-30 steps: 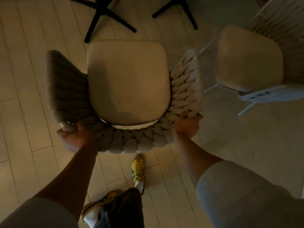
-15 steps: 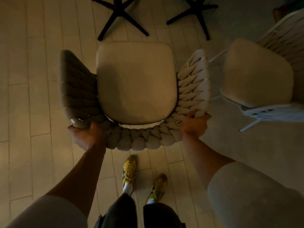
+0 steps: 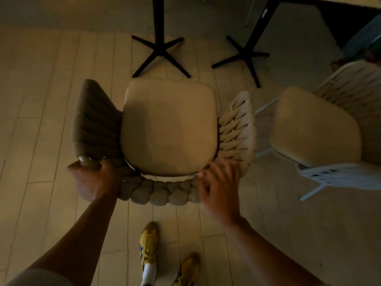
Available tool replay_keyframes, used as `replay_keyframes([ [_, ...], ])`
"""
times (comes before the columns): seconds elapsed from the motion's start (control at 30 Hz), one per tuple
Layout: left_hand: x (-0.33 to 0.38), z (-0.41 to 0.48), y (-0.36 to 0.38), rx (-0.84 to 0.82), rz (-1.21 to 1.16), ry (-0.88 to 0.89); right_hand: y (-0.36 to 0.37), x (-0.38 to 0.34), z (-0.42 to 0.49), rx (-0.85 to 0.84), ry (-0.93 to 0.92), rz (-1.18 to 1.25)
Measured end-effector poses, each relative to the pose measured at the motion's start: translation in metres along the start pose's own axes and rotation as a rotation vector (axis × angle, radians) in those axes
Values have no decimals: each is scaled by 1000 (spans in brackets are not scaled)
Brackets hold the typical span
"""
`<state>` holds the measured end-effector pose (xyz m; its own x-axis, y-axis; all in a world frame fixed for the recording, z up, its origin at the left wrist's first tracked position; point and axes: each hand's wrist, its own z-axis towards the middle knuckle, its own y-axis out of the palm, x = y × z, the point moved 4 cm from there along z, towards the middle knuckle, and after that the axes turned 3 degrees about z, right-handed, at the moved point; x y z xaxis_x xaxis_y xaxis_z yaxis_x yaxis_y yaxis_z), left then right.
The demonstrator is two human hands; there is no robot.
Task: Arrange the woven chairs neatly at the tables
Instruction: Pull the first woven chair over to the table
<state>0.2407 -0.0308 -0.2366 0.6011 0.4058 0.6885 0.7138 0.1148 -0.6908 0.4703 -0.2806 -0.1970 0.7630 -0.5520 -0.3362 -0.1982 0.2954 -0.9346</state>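
Since the earlier frame, the right hand (image 3: 218, 186) is coming off the chair (image 3: 165, 129): it was clamped on the back rail's right corner, and now it is hovering over that corner with fingers spread, blurred by motion, so I cannot tell whether any fingertip is touching the weave. Meanwhile the table bases are showing more of their posts, which suggests the chair is being walked closer to them.

That chair is standing on the plank floor (image 3: 37, 124) with its seat front just short of the left base (image 3: 158, 52), the woven back curving toward the person's shoes (image 3: 149, 244). The left hand (image 3: 92, 180) is gripping the chair's rear left corner, fingers curled around the rail end. A second chair (image 3: 317, 129) is sitting to the right of the first one, turned at an angle, near the right base (image 3: 245, 54) and apart from the held chair.

Judging by this, the step in hand is sliding the first chair in under the tabletop (image 3: 340, 2), and it looks nearly placed. Next, the person is probably needing either to regrip with the right hand for a last straight push toward the left base, or to be reaching for the second chair, which is wanting a turn to square it to the table.
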Motion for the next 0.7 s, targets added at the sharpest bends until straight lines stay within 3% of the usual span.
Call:
replay_keyframes([
  [0.07, 10, -4, -2, 37, 100, 119, 11, -13, -1, -123, -99, -30],
  [0.23, 12, -18, -9, -5, 251, 317, 19, -15, 0, -176, -108, -150],
  [0.37, 18, -30, -13, -115, 328, 717, 20, -15, 3, -205, -112, -199],
  [0.43, 27, -35, -11, -200, 388, 937, 19, -16, 5, -181, -89, -211],
  [0.53, 30, -41, -9, -423, 405, 1129, 21, -15, 5, -159, -90, -212],
  [0.6, 24, -50, -8, -549, 550, 1296, 22, -15, 5, -154, -98, -206],
  [0.7, 11, -63, -4, -614, 719, 1507, 22, -16, 4, -149, -114, -223],
])
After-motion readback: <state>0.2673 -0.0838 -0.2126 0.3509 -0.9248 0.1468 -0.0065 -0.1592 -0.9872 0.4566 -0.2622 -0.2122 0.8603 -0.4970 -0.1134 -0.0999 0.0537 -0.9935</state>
